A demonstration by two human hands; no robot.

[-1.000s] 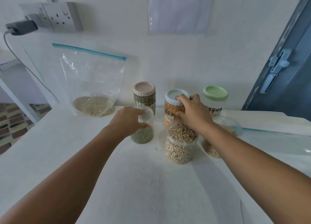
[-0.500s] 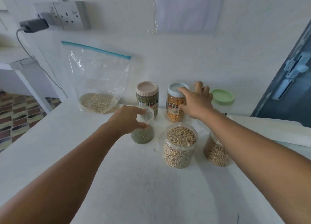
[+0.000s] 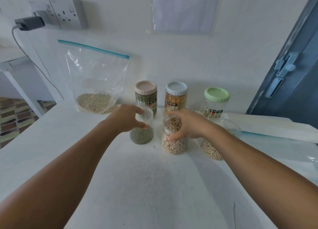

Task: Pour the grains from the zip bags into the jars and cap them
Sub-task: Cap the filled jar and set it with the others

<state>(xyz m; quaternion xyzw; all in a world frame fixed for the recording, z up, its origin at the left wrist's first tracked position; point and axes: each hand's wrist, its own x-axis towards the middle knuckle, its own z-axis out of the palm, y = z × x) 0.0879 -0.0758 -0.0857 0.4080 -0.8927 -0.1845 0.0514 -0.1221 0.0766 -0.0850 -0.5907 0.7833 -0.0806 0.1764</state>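
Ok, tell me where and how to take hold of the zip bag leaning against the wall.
Grip the zip bag at its upper part, just under the blue zip strip, coming from the front. It stands upright against the wall, with the grains pooled at the bottom and the clear film above them slack and empty. A pinch up there would probably keep the weight hanging below and the mouth uppermost.

We see a white desk (image 3: 154, 185), pink (image 3: 146, 87), pale blue (image 3: 176, 88) and green (image 3: 216, 94) jar lids, a teal-zipped clear bag (image 3: 96, 77), and brown-and-green patterned floor tiles (image 3: 15, 115).
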